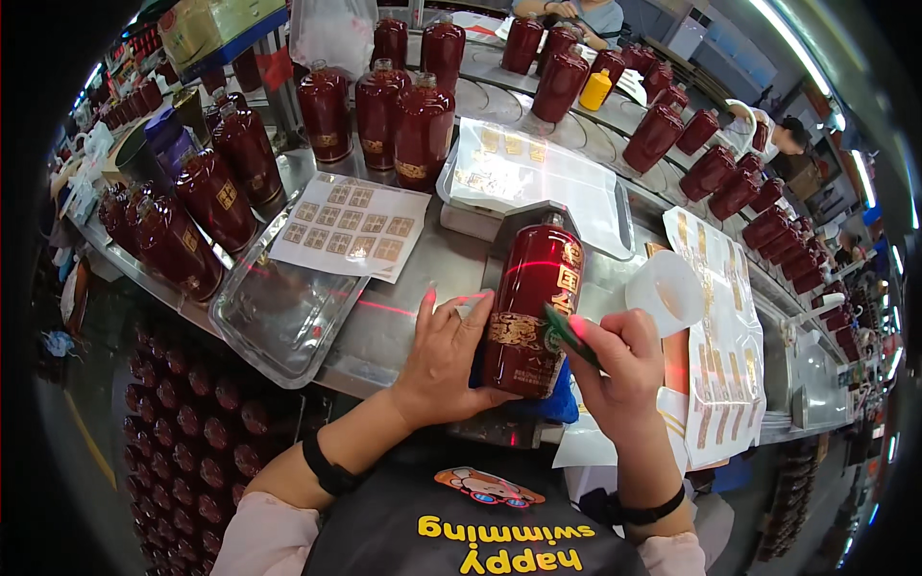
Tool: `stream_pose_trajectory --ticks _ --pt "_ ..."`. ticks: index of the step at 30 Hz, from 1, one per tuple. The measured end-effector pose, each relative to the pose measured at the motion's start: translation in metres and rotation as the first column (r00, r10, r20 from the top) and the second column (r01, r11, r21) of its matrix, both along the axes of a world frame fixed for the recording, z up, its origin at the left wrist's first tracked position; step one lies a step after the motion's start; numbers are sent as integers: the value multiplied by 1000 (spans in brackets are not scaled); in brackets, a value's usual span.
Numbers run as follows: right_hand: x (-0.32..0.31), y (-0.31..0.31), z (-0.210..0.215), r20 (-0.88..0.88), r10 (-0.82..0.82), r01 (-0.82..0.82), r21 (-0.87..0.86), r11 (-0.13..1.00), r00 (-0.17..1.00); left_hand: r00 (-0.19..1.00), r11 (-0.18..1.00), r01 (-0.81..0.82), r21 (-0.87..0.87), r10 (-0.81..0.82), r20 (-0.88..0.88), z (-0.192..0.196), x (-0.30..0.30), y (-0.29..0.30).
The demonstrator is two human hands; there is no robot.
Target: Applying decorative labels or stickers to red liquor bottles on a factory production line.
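Observation:
A dark red bottle (530,278) with gold decoration lies tilted in front of me, its neck pointing away. My left hand (444,360) steadies it from the left, with the thumb at its base and the forefinger along its side; the other fingers are spread. Pinched in my right hand (619,370) is a small flat green scraper (569,336), its edge against the gold band on the bottle's lower right. Blue cloth (562,398) shows under the bottle's near end. Red laser lines cross the bottle and my left fingertips.
Left of me, a sheet of gold stickers (344,223) overlaps a clear tray (283,307). Behind the bottle sits a white tray (591,216). A translucent cup (663,293) and long sticker sheets (720,355) are at right. Several red bottles (423,130) stand beyond; others fill the floor at left.

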State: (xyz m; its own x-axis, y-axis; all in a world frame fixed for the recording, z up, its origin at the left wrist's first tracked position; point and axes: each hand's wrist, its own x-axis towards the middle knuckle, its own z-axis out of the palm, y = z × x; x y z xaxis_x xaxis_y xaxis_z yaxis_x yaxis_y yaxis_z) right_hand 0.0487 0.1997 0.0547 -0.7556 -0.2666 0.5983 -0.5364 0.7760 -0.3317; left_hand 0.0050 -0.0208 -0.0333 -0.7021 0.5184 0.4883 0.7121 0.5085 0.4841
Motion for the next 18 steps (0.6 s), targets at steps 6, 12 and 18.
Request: stream_pose_trajectory --ticks 6,12,18 --pt "9 4 12 354 268 -204 -206 957 896 995 999 7 -32 -10 -100 11 -1 -1" --pt "4 -2 16 272 136 -94 -161 982 953 1000 1000 11 -5 -11 -13 -1 -2 -2" --pt "-8 3 -2 85 -88 100 -139 985 992 991 999 9 -36 -13 -130 16 -1 -1"
